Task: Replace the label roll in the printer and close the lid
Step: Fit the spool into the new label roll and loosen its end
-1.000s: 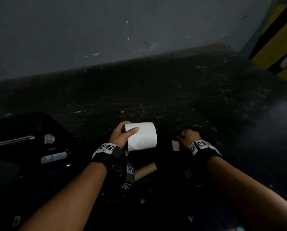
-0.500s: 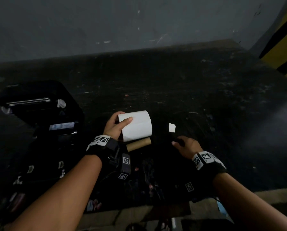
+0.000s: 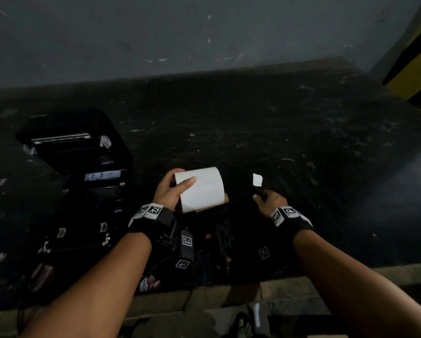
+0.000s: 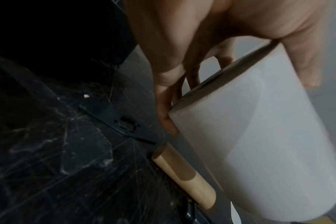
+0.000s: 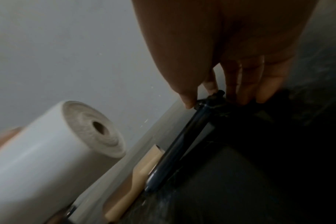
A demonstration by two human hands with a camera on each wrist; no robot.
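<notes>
My left hand (image 3: 167, 194) holds a full white label roll (image 3: 201, 189) above the dark table, thumb across its top and fingers on its left end (image 4: 164, 109). The roll (image 5: 48, 151) shows its small core hole in the right wrist view. An empty brown cardboard core (image 4: 184, 175) lies on the table just under the roll. My right hand (image 5: 211, 97) pinches the end of a black spindle rod (image 5: 178, 141), which slants down beside the cardboard core (image 5: 144, 169). The black printer (image 3: 82, 167) stands at the left with its lid up.
A small white paper scrap (image 3: 257, 179) lies just beyond my right hand (image 3: 269, 200). The dark, scratched table (image 3: 302, 142) runs to a grey wall behind. Black straps and small tags lie near the front edge (image 3: 204, 284). A yellow-and-black post (image 3: 414, 69) stands at the far right.
My right hand has drawn back from beside the white scrap toward me, fingers closed on the black rod. The left hand keeps the roll near the same spot. The printer has come further into view.
</notes>
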